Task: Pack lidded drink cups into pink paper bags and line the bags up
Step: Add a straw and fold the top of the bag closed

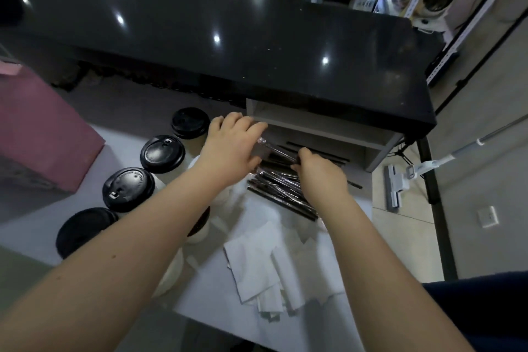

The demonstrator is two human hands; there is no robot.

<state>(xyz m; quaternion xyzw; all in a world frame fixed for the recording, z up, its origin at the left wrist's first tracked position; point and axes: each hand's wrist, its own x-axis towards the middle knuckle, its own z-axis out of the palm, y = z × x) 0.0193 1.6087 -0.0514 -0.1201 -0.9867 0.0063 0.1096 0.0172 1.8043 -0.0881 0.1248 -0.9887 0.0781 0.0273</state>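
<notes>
Several white cups with black lids stand in a diagonal row on the white table: the far cup (190,122), the second cup (162,154), the third cup (128,189) and the near cup (83,230). My left arm partly hides one more cup (200,226). A pink paper bag (43,137) stands at the left edge. Both hands are on a pile of wrapped black straws (280,194). My left hand (231,146) lies over the far end of the pile with its fingers stretched out. My right hand (320,177) pinches a wrapped straw (278,148).
White paper napkins (265,263) lie spread on the table near me. A small grey open shelf (314,128) sits under the black counter (228,37), just beyond the straws. A floor mop (400,180) lies to the right of the table.
</notes>
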